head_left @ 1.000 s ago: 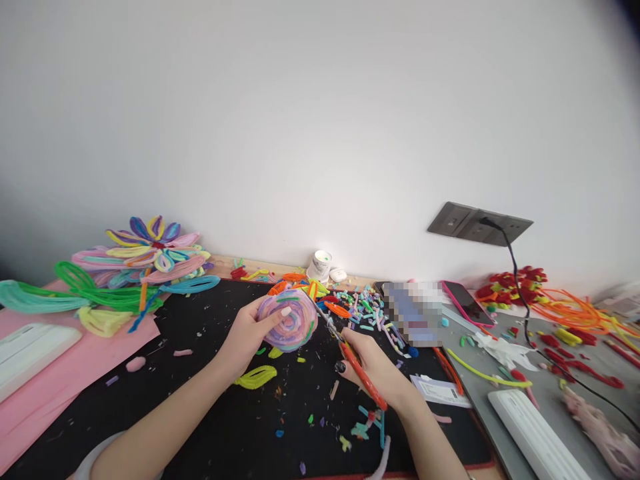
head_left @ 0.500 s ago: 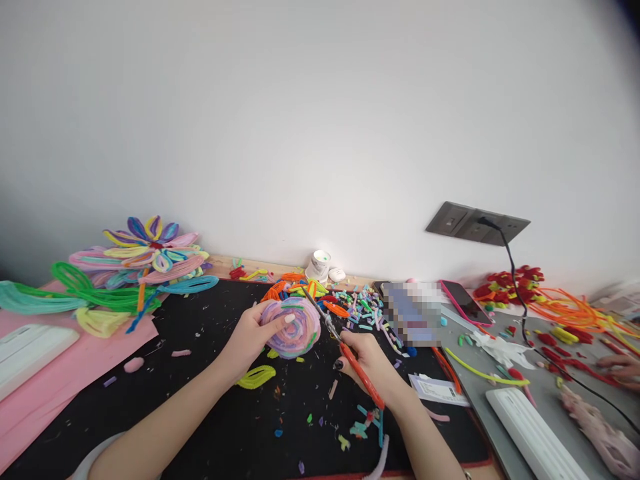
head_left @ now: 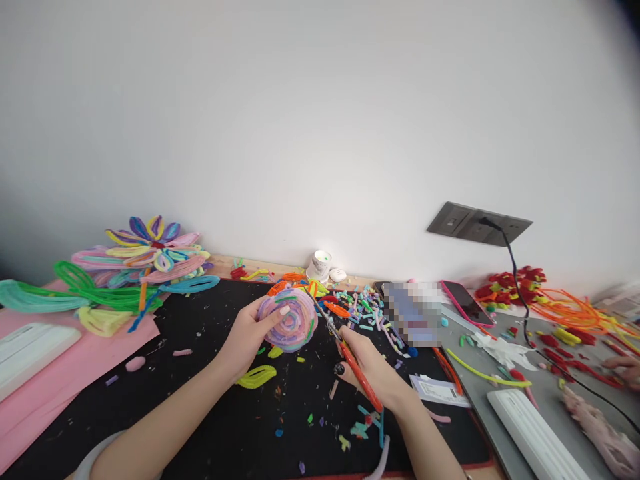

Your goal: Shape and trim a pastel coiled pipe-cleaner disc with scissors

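My left hand (head_left: 255, 333) pinches a round disc (head_left: 300, 330) of coiled pipe cleaners in pink, purple and green, with the thumb across its front. In my right hand (head_left: 365, 360) are red-handled pliers (head_left: 361, 379), their slim metal jaws pointing up and left at the disc's right edge. Whether the jaws touch the disc I cannot tell. A yellow pipe-cleaner leaf (head_left: 257, 377) lies below my left hand on the black mat (head_left: 210, 427). Cut pipe-cleaner bits (head_left: 363, 307) are heaped beyond my right hand.
Large pipe-cleaner flowers (head_left: 155, 250) and green loops (head_left: 95, 287) stand at the left, near a white case (head_left: 37, 353). A paper cup (head_left: 319, 265) is by the wall. At the right are a phone (head_left: 465, 303), a black cord (head_left: 520, 287) and another person's hand (head_left: 625, 367).
The disc has moved slightly up and left with my left hand. My right hand and the pliers have shifted a little to the left.
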`<state>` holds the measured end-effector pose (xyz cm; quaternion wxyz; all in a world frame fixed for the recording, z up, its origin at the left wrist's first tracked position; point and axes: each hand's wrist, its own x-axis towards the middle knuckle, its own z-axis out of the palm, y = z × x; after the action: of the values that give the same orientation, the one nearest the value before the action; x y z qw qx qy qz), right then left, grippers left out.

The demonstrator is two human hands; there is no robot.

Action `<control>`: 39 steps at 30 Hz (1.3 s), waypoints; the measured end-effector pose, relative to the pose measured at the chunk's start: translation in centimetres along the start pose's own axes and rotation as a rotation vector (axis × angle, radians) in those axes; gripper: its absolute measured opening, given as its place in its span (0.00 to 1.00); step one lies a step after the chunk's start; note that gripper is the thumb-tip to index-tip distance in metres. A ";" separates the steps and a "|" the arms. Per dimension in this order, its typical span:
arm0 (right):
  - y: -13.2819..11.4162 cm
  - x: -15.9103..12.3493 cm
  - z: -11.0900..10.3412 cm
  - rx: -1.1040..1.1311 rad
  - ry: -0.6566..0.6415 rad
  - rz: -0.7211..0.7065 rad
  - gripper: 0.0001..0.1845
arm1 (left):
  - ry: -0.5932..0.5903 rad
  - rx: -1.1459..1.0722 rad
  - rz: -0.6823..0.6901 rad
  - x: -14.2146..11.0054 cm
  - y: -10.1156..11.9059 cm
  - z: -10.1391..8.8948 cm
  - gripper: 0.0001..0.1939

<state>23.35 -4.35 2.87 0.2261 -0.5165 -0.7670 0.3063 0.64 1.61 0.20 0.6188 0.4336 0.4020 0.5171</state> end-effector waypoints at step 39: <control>0.4 -0.3 -0.3 0.021 -0.049 -0.037 0.18 | -0.095 0.054 -0.064 0.1 -0.1 -0.3 0.17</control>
<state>23.94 -4.41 2.77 0.2184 -0.4920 -0.7785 0.3227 0.39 1.71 0.05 0.6415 0.4610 0.3997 0.4650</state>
